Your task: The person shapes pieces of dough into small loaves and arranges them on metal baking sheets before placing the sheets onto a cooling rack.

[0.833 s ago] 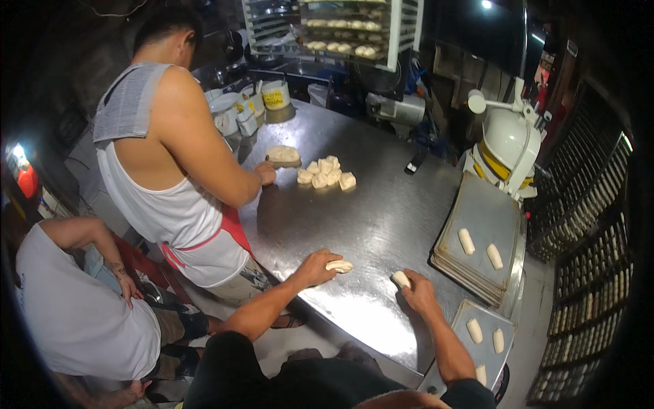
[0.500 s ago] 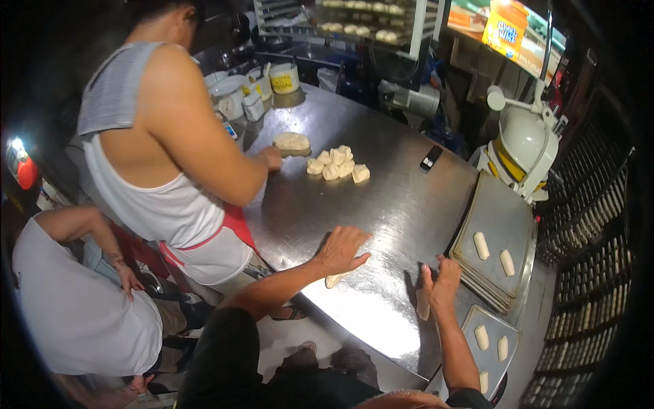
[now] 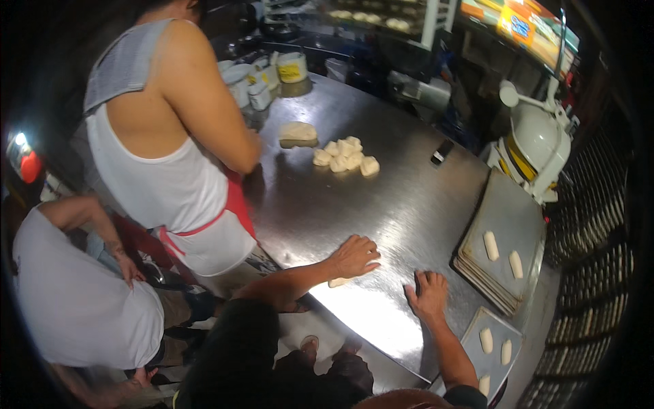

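Observation:
My left hand (image 3: pixel 351 255) lies palm-down with spread fingers over a pale dough piece (image 3: pixel 339 281) near the front edge of the steel table (image 3: pixel 375 218). To its right, my right hand (image 3: pixel 428 294) has its fingers apart and curved downward at the table surface; anything beneath its palm is hidden. Farther back sit a cluster of dough lumps (image 3: pixel 344 155) and a larger oblong dough mass (image 3: pixel 298 131). Stacked metal trays (image 3: pixel 487 279) on the right carry two dough rolls (image 3: pixel 490 245); a lower tray (image 3: pixel 466 361) beside my right arm holds three more.
A co-worker (image 3: pixel 157 136) in a white top stands at the table's left; another person (image 3: pixel 82 286) is bent behind. Tubs (image 3: pixel 291 68) and a black object (image 3: pixel 441 151) lie farther back. A white machine (image 3: pixel 531 143), loaded racks (image 3: pixel 593 300) and a lit screen (image 3: pixel 518 24) are beyond.
Both my hands have gone from gripping dough to lying palm-down with fingers apart. The screen has lit up, and the co-worker's hand has drawn back from beside the larger dough.

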A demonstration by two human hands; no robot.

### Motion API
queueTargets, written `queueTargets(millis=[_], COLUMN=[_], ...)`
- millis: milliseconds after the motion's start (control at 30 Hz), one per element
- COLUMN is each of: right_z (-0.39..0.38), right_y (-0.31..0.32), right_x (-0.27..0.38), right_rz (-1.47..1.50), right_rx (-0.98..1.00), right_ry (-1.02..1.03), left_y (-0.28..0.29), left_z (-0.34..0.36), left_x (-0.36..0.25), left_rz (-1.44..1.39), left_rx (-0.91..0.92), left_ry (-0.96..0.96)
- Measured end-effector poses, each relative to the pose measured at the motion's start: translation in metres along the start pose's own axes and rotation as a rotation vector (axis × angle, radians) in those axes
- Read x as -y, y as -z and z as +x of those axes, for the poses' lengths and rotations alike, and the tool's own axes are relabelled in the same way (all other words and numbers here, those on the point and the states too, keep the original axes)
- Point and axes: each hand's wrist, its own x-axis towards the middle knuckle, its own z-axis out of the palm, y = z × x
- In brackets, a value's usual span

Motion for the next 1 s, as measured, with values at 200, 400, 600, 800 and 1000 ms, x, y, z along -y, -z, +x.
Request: queueTargets(millis=[200,400,600,800,1000], right_z=[0.020,0.007,0.012,-0.006,-0.019], right_y=[-0.001,-0.018,-0.014,-0.012,-0.014], right_x=[0.005,-0.005,0.002,-0.005,-0.003], right_rz=[0.041,0.049,0.002,-0.013,0.076], right_rx=[-0.107,-0.068,-0.061,-0.063,-0.048], right_ry=[0.020,-0.066,-0.051,0.048,0.027], left_y=[0.013,0.035,0.018,0.027,0.029], left_z=[0.002,0.008,-0.032,-0.030,-0.041], left_x=[0.018,0.008,-0.013,-0.008,-0.006], left_rz=[-0.146,-0.568,0.089,-0.088,-0.023], left_rx=[-0.106,0.171,0.113,0.143,0.133], left_ry=[0.070,0.311,-0.089,-0.071,-0.044])
